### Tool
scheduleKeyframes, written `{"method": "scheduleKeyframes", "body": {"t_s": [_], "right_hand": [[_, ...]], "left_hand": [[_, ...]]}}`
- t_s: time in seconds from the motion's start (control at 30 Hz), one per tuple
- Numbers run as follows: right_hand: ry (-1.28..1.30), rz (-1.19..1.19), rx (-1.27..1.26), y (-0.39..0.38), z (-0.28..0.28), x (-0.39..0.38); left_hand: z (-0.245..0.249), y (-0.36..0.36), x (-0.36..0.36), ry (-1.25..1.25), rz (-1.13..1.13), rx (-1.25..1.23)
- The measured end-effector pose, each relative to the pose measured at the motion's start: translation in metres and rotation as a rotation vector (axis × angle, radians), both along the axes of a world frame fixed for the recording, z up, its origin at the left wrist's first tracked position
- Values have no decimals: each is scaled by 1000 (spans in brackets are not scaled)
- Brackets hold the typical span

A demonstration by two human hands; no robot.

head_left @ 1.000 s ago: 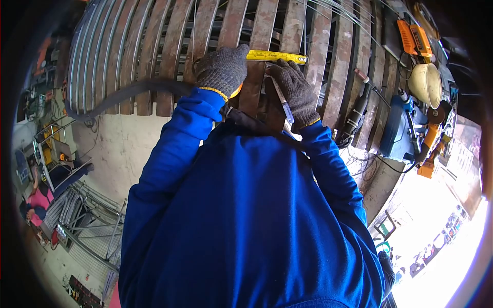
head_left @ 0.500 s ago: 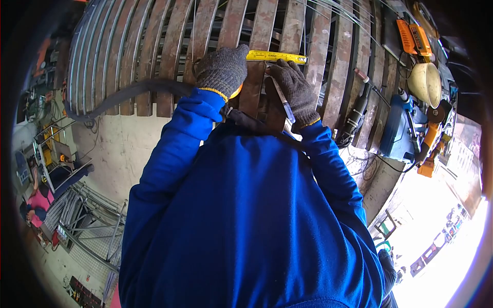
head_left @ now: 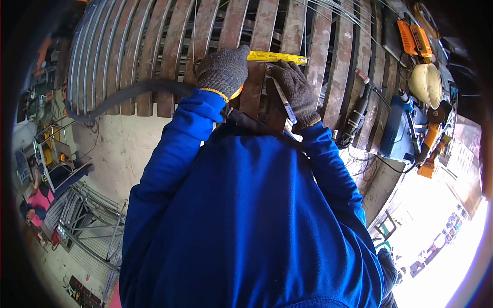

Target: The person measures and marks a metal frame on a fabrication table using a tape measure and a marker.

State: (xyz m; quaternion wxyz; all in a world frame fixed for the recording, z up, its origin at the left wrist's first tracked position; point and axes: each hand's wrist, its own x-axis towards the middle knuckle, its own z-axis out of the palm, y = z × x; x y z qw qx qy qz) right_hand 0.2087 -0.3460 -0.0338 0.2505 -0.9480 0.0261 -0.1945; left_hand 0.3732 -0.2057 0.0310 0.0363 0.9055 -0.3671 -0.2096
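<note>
My left hand (head_left: 222,72), in a dark knit glove with a yellow cuff edge, is closed around a tape measure, and a bit of its orange-yellow case (head_left: 237,92) shows below the palm. The yellow tape blade (head_left: 277,57) stretches rightward from this hand across the metal slats (head_left: 255,84). At the right, my gloved right hand (head_left: 297,91) grips a slim pen (head_left: 284,99) that slants from the fingers toward the wrist. Its fingertips are just under the far end of the blade. The glove hides part of the pen.
Right of my hands, a corded tool (head_left: 355,115) lies on the slats. Beyond it are a blue machine (head_left: 398,131), a cream bowl-shaped cup (head_left: 425,84), an orange tool (head_left: 414,38) and an angle grinder (head_left: 434,131). Thin rods (head_left: 341,11) lie at the top. A person in pink (head_left: 40,200) is far left.
</note>
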Motion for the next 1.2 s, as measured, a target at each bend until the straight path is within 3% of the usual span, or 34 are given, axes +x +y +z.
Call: {"method": "scheduleKeyframes", "body": {"t_s": [0.53,0.83,1.2], "right_hand": [[-9,-7,29,-2,0,-2],[27,118,-49,4,7,10],[16,137,53,9,-3,11]], "left_hand": [[6,1,-1,1,0,-21],[3,-1,0,14,6,1],[-1,1,2,28,-4,-22]]}}
